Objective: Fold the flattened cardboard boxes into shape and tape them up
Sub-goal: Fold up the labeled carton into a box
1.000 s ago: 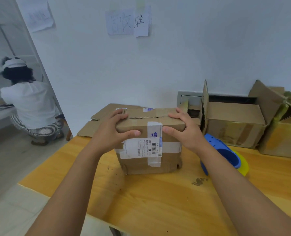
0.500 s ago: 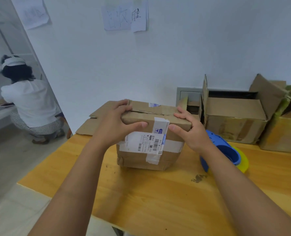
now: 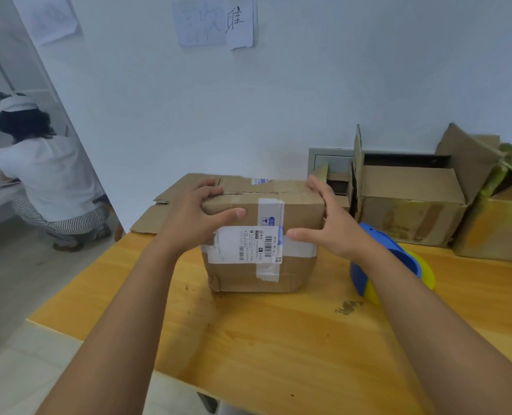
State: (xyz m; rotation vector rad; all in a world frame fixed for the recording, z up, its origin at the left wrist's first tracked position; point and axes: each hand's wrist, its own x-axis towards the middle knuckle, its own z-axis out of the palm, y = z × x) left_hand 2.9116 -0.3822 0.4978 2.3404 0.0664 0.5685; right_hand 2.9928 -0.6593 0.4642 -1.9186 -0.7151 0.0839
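The left hand [image 3: 195, 217] holds the top left corner of the cardboard box [image 3: 263, 235]. Its fingers curl over the top edge and its thumb presses on the front. The right hand [image 3: 329, 226] is at the top right corner of the same box. Its fingers are spread out and fairly straight, and its thumb points at the front of the box, by the white label [image 3: 248, 244]. I cannot tell if this hand is touching the box or just beside it. The box stands upright near the middle of the wooden counter [image 3: 278, 339], with its top flaps shut. Strips of pale tape [image 3: 269, 235] run across and down its front. Behind the box, flat cardboard [image 3: 171, 205] lies at the back edge of the counter. Just to the right of the box is a blue and yellow plastic thing [image 3: 398, 265], partly hidden by the right arm. More boxes [image 3: 413, 211] sit by the wall at the back right, some with open flaps. Papers [image 3: 216, 22] hang on the white wall. Far to the left, another person [image 3: 45, 178] in a white top squats on the floor, facing away.
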